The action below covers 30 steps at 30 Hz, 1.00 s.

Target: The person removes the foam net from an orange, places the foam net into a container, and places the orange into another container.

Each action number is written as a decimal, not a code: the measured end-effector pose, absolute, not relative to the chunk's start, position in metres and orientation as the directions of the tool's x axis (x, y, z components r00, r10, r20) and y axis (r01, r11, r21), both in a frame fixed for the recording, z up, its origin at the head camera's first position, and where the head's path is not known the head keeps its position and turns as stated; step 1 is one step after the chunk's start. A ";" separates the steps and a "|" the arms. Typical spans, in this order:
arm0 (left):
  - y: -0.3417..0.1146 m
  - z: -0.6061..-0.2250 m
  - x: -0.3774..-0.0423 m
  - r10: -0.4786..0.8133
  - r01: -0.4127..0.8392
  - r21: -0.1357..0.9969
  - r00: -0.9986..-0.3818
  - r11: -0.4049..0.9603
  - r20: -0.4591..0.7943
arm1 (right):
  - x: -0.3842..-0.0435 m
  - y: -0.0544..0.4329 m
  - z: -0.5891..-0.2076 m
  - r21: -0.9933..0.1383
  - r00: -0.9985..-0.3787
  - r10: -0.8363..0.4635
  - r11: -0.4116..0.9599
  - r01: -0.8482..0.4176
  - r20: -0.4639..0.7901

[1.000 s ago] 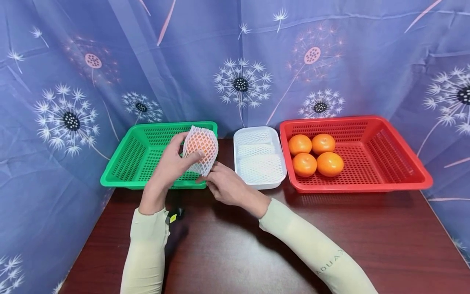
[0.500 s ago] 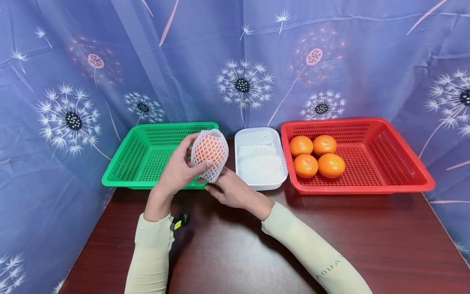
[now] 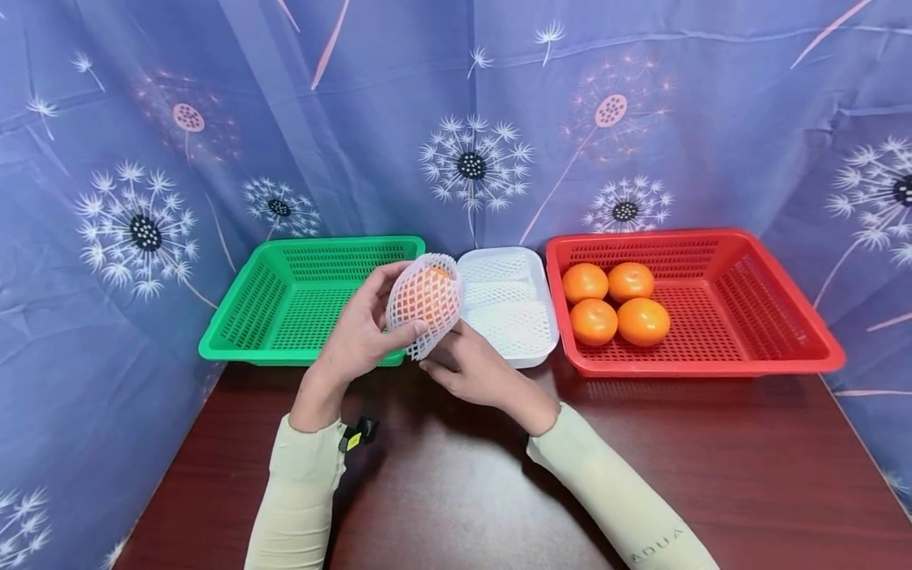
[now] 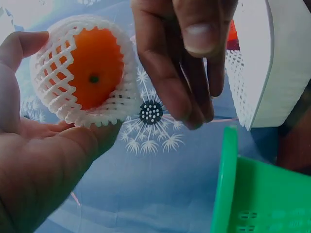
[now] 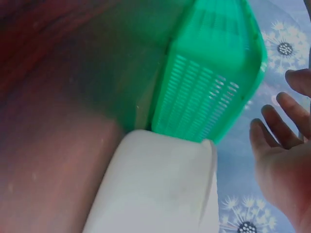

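Note:
An orange [image 4: 97, 68] sits inside a white foam net sleeve [image 3: 425, 309], its stem end bare at the sleeve's open end in the left wrist view. My left hand [image 3: 359, 328] grips the sleeved fruit from the left, thumb across its near side. Just right of it is my right hand [image 3: 480, 368], its fingertips partly hidden behind the sleeve in the head view. In the left wrist view, the right hand's fingers hang loosely bent and apart from the fruit. The right wrist view shows this hand [image 5: 286, 167] with spread fingers, holding nothing.
A green basket [image 3: 210, 348] stands at the back left. Beside it, a white plastic box [image 3: 523, 362] contains foam net sleeves [image 3: 506, 324]. On the right, a red basket [image 3: 720, 366] holds several oranges [image 3: 594, 321] at its left end. A patterned curtain [image 3: 370, 158] hangs behind.
Both hands and the sleeved orange have moved right, from over the green basket toward the white box. The orange has tilted, with the sleeve's open top leaning right.

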<state>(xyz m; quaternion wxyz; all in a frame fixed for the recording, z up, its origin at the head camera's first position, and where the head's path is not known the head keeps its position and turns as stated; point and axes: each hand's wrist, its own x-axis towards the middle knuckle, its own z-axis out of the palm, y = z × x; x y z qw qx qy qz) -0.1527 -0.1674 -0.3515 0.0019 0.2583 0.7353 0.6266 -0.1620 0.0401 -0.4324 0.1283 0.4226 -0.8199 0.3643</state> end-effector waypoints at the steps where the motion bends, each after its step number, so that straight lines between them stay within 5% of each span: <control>1: -0.167 -0.352 -0.152 0.391 0.393 0.915 -0.858 0.084 0.333 | -0.161 0.043 -0.431 -0.496 -0.614 -0.594 0.376 -0.783 0.520; 16: -0.155 -0.351 -0.148 0.510 0.506 0.862 -0.748 0.027 0.423 | -0.147 0.084 -0.409 -0.578 -0.657 -0.515 0.333 -0.745 0.550; 30: -0.147 -0.352 -0.139 0.571 0.632 0.773 -0.656 0.058 0.493 | -0.124 0.109 -0.379 -0.693 -0.727 -0.263 0.224 -0.685 0.634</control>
